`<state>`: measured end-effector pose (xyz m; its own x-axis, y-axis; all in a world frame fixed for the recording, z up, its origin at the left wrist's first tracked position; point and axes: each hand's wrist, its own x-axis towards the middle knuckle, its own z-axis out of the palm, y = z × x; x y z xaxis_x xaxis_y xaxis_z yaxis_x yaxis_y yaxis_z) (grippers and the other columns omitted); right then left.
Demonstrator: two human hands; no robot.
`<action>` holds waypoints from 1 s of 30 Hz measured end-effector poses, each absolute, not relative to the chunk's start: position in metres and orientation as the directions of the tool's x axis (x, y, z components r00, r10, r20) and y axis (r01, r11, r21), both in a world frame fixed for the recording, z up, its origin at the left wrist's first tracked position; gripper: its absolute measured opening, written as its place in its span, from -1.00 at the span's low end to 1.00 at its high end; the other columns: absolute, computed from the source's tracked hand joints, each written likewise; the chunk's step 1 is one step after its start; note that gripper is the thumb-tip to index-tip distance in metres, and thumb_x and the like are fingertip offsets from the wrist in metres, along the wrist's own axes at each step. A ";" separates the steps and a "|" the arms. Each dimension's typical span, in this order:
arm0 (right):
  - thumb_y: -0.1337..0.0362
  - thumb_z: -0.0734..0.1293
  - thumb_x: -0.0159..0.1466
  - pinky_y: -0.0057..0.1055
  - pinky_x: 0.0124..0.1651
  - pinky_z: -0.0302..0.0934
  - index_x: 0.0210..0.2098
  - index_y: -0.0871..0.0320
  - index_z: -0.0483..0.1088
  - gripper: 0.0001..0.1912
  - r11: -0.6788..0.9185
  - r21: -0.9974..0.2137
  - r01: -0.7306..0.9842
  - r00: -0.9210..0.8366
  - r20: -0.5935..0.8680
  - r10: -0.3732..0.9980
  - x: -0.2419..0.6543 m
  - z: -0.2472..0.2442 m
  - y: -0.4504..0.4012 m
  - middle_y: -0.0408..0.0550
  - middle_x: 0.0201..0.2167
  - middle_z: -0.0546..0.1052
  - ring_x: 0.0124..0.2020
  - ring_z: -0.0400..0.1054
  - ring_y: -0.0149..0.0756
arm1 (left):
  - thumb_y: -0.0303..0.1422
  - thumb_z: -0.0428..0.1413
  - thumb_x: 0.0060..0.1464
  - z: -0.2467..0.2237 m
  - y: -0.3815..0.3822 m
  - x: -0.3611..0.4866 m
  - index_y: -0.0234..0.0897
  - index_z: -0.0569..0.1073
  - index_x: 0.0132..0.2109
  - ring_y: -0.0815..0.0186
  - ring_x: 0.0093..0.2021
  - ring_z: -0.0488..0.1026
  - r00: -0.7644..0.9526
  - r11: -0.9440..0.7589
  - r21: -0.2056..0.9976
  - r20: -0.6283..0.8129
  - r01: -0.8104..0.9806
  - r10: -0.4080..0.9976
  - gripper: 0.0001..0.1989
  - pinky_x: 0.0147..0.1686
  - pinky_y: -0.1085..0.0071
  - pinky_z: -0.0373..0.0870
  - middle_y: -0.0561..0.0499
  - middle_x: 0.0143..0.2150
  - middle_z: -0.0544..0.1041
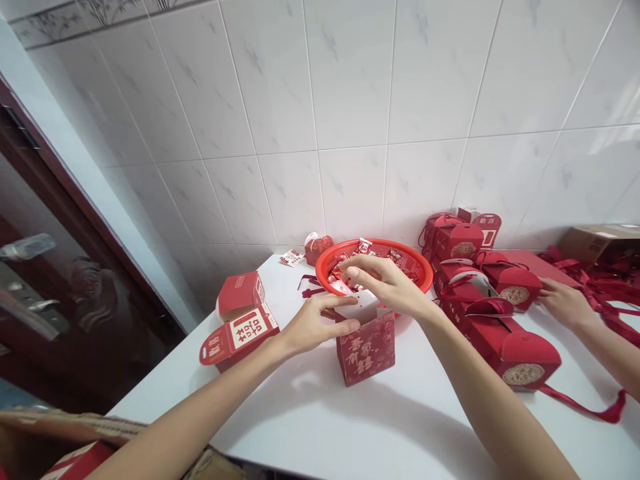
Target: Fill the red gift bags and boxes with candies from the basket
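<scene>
Thumb and fingers of the left hand (320, 323) pinch the upper edge of an open-topped dark-red cardboard box with pale lettering (369, 352), upright on the glossy white bench (300, 413) in the head view. Above the box and the near rim of a round red plastic basket (426, 265), the right hand (387, 283) curves its fingers loosely; whether it holds anything, I cannot tell. Wrapped sweets (365, 247) lie in the basket. Another person's hand (565, 303) is beside clustered red boxes with round cream emblems (523, 357).
</scene>
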<state>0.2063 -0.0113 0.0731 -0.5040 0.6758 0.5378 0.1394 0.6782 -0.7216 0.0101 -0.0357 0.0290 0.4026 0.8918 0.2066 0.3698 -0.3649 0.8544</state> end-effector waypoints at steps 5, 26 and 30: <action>0.04 0.27 0.38 -0.34 -0.08 0.35 -0.08 0.10 0.52 -0.68 0.659 -0.751 0.047 -0.485 0.559 0.672 0.204 0.070 -0.008 -0.01 -0.11 0.59 -0.09 0.49 -0.21 | -0.22 0.33 -0.02 0.029 -0.037 0.012 -0.21 0.58 0.08 0.03 0.03 0.56 0.396 -0.353 0.868 0.205 0.349 0.895 -0.52 -0.02 0.11 0.55 -0.14 0.15 0.54; 0.27 0.36 0.23 -0.42 -0.34 0.26 -0.44 0.17 0.38 -0.86 0.609 -0.713 0.347 -0.391 0.480 0.785 0.252 0.027 -0.026 -0.17 -0.52 0.49 -0.45 0.38 -0.34 | -0.24 -0.03 0.34 0.015 -0.035 0.004 -0.22 0.57 0.06 0.18 0.07 0.51 0.496 -0.667 0.624 0.462 0.407 0.735 -0.65 0.11 0.27 0.41 -0.07 0.06 0.60; 0.33 0.34 0.22 -0.44 -0.31 0.26 -0.40 0.16 0.46 -0.92 0.704 -0.587 0.399 -0.204 0.692 0.693 0.272 0.060 -0.046 -0.13 -0.43 0.56 -0.38 0.43 -0.35 | -0.17 -0.06 0.35 0.019 -0.037 -0.001 -0.18 0.35 0.29 0.16 0.14 0.46 0.437 -0.649 0.643 0.487 0.406 0.756 -0.55 0.19 0.19 0.35 -0.10 0.17 0.52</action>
<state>0.2715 -0.0456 0.0597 -0.2042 0.6927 0.6917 0.3989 0.7041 -0.5874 -0.0009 -0.0371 0.0187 0.4370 0.7561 0.4872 0.4064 -0.6492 0.6429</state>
